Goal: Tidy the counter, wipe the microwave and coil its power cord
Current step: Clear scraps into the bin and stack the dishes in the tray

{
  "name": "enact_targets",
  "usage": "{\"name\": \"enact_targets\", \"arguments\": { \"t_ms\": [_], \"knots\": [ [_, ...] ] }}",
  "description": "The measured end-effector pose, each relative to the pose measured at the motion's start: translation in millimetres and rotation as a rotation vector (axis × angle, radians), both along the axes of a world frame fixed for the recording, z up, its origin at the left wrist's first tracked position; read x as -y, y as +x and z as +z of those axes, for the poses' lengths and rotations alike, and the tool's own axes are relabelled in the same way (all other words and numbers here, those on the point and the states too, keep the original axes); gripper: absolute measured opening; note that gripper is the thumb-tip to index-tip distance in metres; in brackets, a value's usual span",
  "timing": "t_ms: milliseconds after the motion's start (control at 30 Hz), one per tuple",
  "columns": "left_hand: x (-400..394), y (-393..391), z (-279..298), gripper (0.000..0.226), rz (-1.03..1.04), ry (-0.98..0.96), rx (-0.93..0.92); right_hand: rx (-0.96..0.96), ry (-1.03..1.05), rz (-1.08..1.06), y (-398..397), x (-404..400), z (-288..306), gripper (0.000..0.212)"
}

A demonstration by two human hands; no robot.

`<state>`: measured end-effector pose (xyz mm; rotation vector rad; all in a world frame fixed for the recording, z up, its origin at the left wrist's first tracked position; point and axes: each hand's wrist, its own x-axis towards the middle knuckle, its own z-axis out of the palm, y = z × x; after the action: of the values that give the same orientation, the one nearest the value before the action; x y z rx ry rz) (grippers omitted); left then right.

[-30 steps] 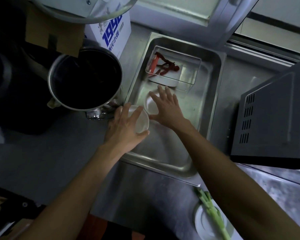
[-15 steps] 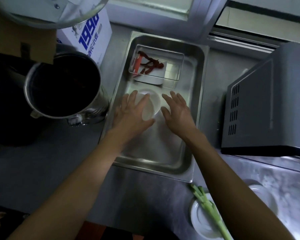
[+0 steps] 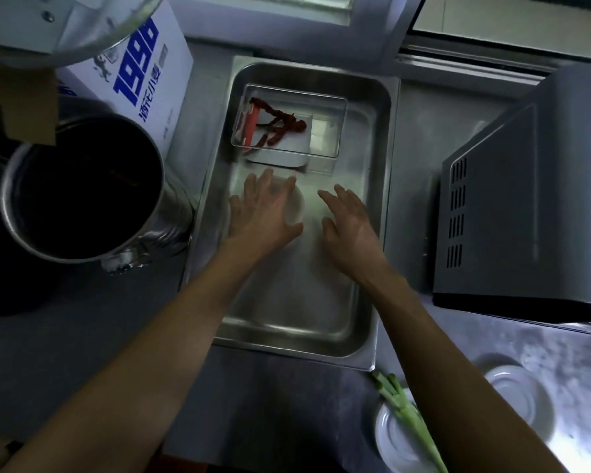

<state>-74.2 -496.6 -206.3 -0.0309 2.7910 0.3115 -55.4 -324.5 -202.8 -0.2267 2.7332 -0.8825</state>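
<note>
At the lower right of the frame a white plate (image 3: 394, 438) carrying green scallion stalks (image 3: 408, 418) sits on the steel worktop (image 3: 287, 387), with a second white dish (image 3: 519, 401) just to its right. Both forearms reach up from the bottom edge into a deep steel tray (image 3: 384, 206) at mid-frame. The left hand (image 3: 265, 213) lies palm down over a small white bowl (image 3: 296, 208) inside the tray, fingers spread and draped over its rim; whether they actually grip it cannot be told. The right hand (image 3: 350, 223) hovers just beside the bowl, fingers straight and apart, holding nothing. Beyond the hands, at the tray's far end, a clear plastic box (image 3: 325, 131) holds dried red chillies (image 3: 277, 122). At the left of the frame a large steel pot (image 3: 82, 186) with a dark interior stands close against the tray's side, and behind it in the upper left leans a white carton (image 3: 133, 83) printed with blue "1998". The microwave (image 3: 533, 199) fills the right edge, its vented side facing the tray, well apart from both hands.
</note>
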Motion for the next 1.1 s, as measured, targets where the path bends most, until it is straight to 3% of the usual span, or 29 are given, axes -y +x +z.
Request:
{"name": "enact_targets", "arguments": {
  "t_ms": [600, 767, 1100],
  "knots": [
    [30, -20, -15, 0.076, -0.049, -0.031, -0.050, 0.043, -0.035, -0.005, -17, 23, -14, 0.057],
    [31, 1, -2, 0.071, -0.029, 0.002, -0.021, 0.020, -0.029, -0.009, -5, 22, -1, 0.057],
    [20, 77, 43, 0.064, -0.173, 0.014, -0.152, -0.063, 0.180, 0.004, 60, 5, 43, 0.061]
  ]
}}
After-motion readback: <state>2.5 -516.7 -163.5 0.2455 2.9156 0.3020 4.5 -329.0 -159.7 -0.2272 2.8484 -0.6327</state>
